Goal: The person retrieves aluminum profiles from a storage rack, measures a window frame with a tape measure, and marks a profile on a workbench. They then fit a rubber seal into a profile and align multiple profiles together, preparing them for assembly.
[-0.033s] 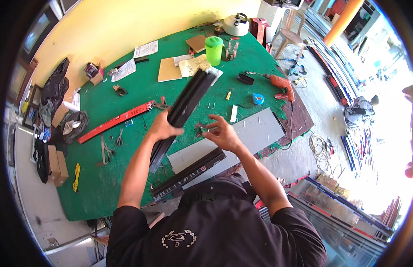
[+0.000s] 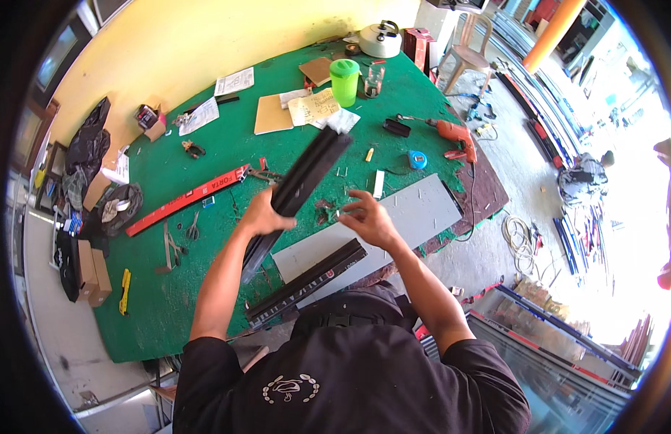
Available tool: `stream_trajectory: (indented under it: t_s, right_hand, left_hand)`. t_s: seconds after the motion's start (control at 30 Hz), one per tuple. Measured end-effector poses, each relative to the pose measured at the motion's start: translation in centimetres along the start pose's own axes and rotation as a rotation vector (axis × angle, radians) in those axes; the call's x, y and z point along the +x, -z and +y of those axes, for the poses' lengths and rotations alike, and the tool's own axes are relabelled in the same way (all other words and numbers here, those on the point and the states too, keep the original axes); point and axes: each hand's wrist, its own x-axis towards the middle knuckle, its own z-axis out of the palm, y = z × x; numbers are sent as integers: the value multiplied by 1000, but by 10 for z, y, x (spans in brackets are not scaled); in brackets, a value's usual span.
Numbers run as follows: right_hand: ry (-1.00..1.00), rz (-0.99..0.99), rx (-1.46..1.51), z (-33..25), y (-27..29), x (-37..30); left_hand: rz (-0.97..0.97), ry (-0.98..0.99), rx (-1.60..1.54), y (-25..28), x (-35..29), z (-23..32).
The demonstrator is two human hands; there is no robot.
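Observation:
A long black metal profile (image 2: 306,170) is held aslant over the green table, with my left hand (image 2: 264,215) closed around its lower part. Its far end is blurred and points away to the right. To the right of it my right hand (image 2: 370,220) hovers over the table, fingers curled but apart; a tiny pale speck shows by the fingertips, too small to name. Below my hands, a second black profile (image 2: 306,282) with printed lettering lies along the table's near edge. It rests partly on a flat grey panel (image 2: 415,213) strewn with small slivers.
The green-topped table (image 2: 234,159) carries an orange drill (image 2: 455,136), a blue tape measure (image 2: 417,160), a red level-like bar (image 2: 187,200), scissors (image 2: 193,230), pliers (image 2: 193,149), a yellow cutter (image 2: 125,291), a green lidded jug (image 2: 345,83), papers (image 2: 312,108) and a kettle (image 2: 380,40).
The profile in my left hand has shifted slightly, its far end a little lower and to the right. My right hand has moved slightly right, and its fingers look a bit more curled.

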Motion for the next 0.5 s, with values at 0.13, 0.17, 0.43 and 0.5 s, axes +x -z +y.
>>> stream_trajectory:
  t_s: [0.13, 0.17, 0.43, 0.5]
  right_hand:
    - [-188, 235, 59, 63, 34, -49]
    - [-258, 264, 38, 76, 39, -63]
    - [-473, 371, 144, 136, 30, -141]
    - [-449, 338, 134, 141, 23, -145]
  left_hand:
    - [-259, 69, 156, -27, -39, -60]
    - [-322, 68, 179, -35, -48, -73]
    - [-439, 225, 287, -75, -79, -120]
    - [-450, 262, 282, -80, -78, -125]
